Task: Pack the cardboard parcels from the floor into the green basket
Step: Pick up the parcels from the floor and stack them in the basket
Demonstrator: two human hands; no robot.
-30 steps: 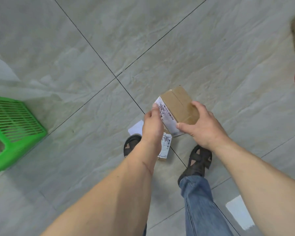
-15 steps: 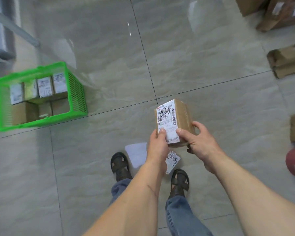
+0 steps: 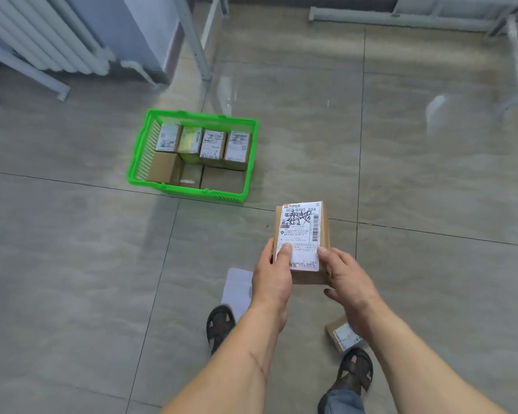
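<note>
- Left hand (image 3: 274, 271): clasps the near left edge of a small brown cardboard parcel with a white shipping label (image 3: 304, 239), thumb pressed onto the label face.
- Right hand (image 3: 346, 277): grips the near right edge of the same parcel, thumb on the label, fingers wrapped beneath. The parcel is carried clear of the floor, label up.
- Label: printed digits read roughly "50? 8203 024"; barcodes and a black handwritten scrawl across the top. Smaller print is illegible.
- Bright green slatted plastic basket (image 3: 138, 162): stands on the grey tiled floor (image 3: 72, 264), ahead and left of the hands, well apart. A row of labelled parcels stands along its far side; plainer boxes lie nearer.
- One more small labelled parcel (image 3: 343, 336) lies on the floor just beside the right black sandal (image 3: 355, 369); a white paper sheet (image 3: 237, 286) lies by the left foot.
- Risks, as judged: a foot could catch that loose parcel or slip on the sheet while stepping forward; little free space shows in the basket, so a careless drop could leave this parcel resting crooked on others.
</note>
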